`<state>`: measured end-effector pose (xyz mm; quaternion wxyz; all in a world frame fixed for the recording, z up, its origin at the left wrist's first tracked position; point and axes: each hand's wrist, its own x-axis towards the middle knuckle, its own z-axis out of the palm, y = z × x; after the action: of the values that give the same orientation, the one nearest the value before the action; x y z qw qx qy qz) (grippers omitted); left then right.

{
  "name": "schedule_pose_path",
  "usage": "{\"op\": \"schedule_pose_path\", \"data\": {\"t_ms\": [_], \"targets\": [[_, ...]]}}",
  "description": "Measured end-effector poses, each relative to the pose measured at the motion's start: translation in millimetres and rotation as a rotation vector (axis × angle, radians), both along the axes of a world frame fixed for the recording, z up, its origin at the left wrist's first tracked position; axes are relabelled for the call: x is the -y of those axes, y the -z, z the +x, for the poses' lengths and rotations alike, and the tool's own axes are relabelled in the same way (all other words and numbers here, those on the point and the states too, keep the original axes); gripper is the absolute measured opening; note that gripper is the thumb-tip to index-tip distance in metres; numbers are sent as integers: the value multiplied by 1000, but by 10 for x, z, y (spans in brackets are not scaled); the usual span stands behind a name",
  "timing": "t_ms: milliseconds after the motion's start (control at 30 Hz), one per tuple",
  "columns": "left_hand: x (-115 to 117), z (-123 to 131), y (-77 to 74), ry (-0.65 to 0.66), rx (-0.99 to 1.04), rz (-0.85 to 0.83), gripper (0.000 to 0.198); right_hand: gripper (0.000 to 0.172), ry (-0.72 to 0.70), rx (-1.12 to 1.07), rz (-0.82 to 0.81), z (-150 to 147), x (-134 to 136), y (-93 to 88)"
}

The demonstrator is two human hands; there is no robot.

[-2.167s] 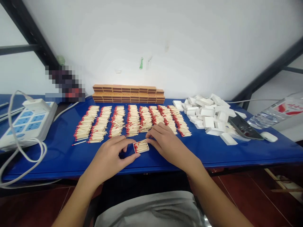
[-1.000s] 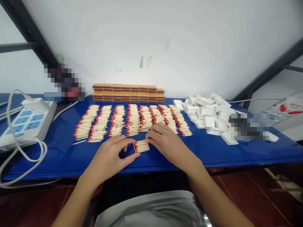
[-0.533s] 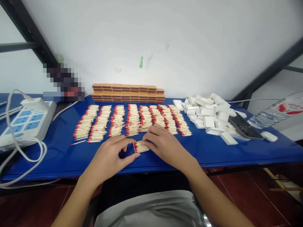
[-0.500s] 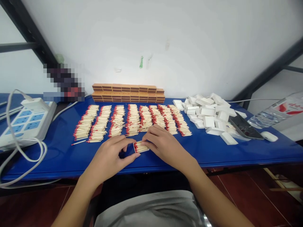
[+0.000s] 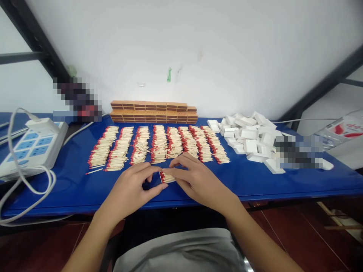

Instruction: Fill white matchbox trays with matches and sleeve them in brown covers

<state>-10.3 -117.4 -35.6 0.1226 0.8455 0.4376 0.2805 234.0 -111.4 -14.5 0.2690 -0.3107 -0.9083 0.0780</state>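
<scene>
Match tray: A small tray of matches (image 5: 165,176) is sitting on the blue table (image 5: 70,189), caught between the two hands. Its red heads are pointing toward the left hand. From my remote seat I am seeing only its left half, as the rest is lying under fingers.
Left hand: The left hand (image 5: 133,187) is pinching the tray's left end between thumb and forefinger, with the other fingers curling in behind.
Right hand: The right hand (image 5: 198,181) is lying over the tray, its fingers stretched out close together across the matches. I cannot tell whether its thumb is gripping the near edge.
Just beyond the fingertips: Rows of matches (image 5: 159,145) are running side by side away from both hands, and the nearest ends are almost touching the knuckles.
Out past the left hand: One loose match (image 5: 94,171) is lying alone near the rows. Farther out, a white power strip (image 5: 31,145) is trailing its cable (image 5: 42,189) over the table edge.
Far beyond both hands: Brown matchbox sleeves (image 5: 153,112) are standing stacked against the wall.
Out past the right hand: A pile of empty white trays (image 5: 249,136) is spreading well apart from the hand. A blurred patch is sitting at its far side, and a plastic bottle (image 5: 343,130) is lying beyond that.
</scene>
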Motion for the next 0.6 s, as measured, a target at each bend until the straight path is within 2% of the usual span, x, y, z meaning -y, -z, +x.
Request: {"op": "schedule_pose_path", "data": {"t_ms": [600], "targets": [[13,-8,0,-2,1,-36,24,41,24,22,-3,-11,44,29]]}}
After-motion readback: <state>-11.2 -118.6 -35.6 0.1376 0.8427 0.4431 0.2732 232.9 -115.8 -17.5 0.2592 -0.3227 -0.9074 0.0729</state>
